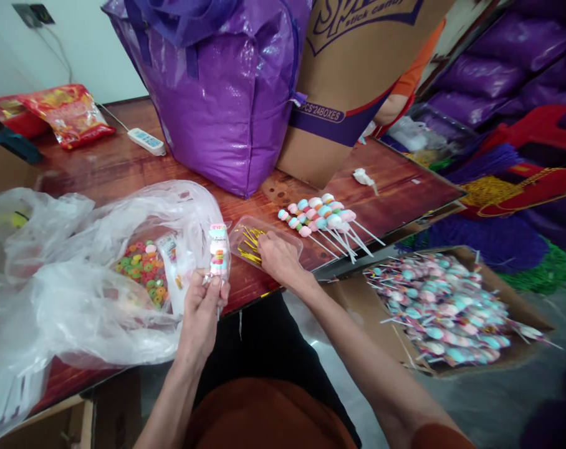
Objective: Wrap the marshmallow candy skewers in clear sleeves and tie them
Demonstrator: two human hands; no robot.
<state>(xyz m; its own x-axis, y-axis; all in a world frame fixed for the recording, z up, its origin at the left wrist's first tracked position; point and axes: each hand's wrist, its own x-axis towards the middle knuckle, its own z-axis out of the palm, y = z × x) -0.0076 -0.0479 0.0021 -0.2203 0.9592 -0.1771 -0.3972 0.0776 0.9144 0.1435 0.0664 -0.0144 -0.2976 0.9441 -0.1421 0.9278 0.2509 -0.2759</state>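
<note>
My left hand (202, 305) is closed round a candy skewer in a clear wrapper (218, 248), held upright over the table's front edge. My right hand (276, 255) rests in a shallow clear tray (290, 237) of gold twist ties (249, 243), fingers curled onto the ties. Just right of the tray lies a fan of unwrapped marshmallow candy skewers (318, 215) on the wooden table (110, 168).
A clear plastic bag (100, 299) with colourful ring candies and wrappers lies at left. A purple bag (222, 93) and a cardboard carton (353, 75) stand behind. A cardboard box of many skewers (442, 308) sits low at right. A power strip (146, 141) and a red snack packet (68, 115) lie at the back left.
</note>
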